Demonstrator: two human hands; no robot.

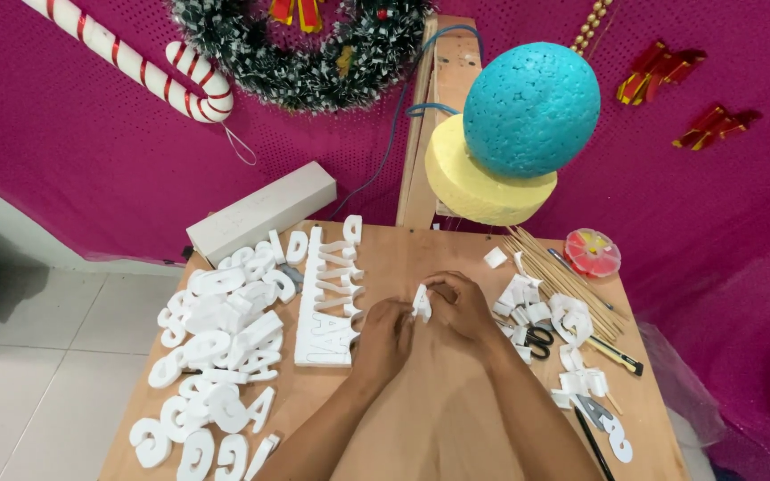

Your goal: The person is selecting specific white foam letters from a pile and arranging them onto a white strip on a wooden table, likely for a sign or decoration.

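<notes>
Both hands meet over the middle of a wooden table (421, 419). My left hand (383, 337) and my right hand (462, 305) pinch a small white foam piece (421, 303) between their fingertips, just above the tabletop. To the left of my left hand lies a strip of white foam with letters cut into it (330, 298). Further left is a heap of loose white foam letters (220, 347).
White foam scraps (528, 298), black-handled scissors (538, 338), several wooden skewers (563, 276) and a round red container (593, 251) lie to the right. A white box (260, 212), a teal foam ball (531, 109) on a yellow foam disc (474, 183), a wreath and a candy cane stand behind.
</notes>
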